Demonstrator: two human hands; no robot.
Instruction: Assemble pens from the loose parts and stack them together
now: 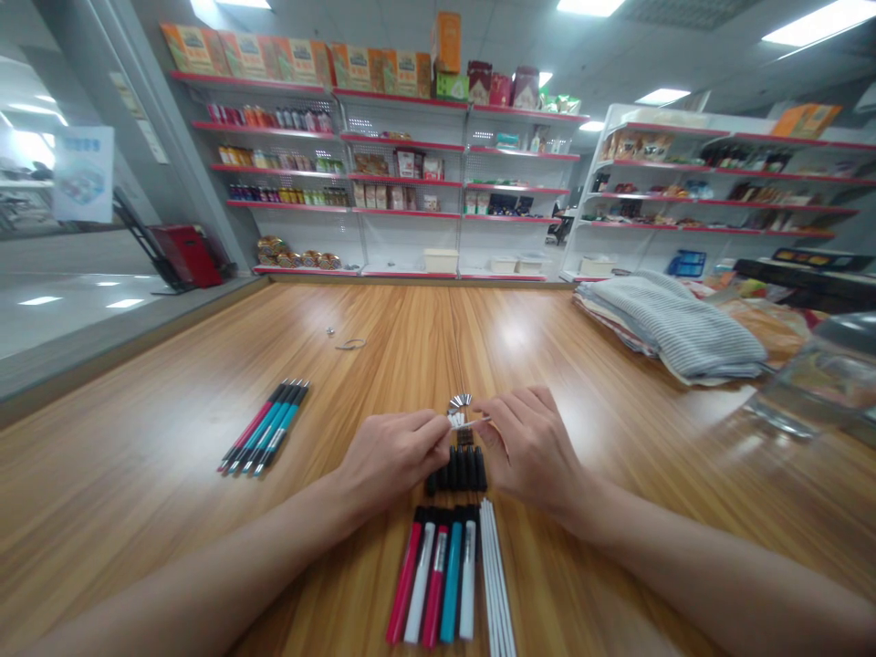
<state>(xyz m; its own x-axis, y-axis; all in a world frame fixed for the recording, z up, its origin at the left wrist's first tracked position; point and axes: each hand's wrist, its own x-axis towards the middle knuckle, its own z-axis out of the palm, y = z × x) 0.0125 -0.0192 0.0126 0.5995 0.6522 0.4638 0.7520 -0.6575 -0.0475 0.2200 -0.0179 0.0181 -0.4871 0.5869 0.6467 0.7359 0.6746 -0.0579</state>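
My left hand [393, 453] and my right hand [530, 443] meet at the table's middle, fingers pinched together on a small metal part, perhaps a pen spring [465, 423]. Just beyond the fingertips lies a small fan of silver tips [461, 401]. Below the hands sits a row of black pen grips [457, 470]. Nearer me lie several pen barrels, red, white and blue [436, 575], beside several white refills [496, 575]. A bundle of assembled red and teal pens [265, 427] rests to the left.
The wooden table [205, 511] carries folded striped cloth [674, 328] at right, a clear plastic container [818, 379] at far right, and small metal bits [350, 344] further back. Stocked red-edged shelves [397, 173] line the back wall.
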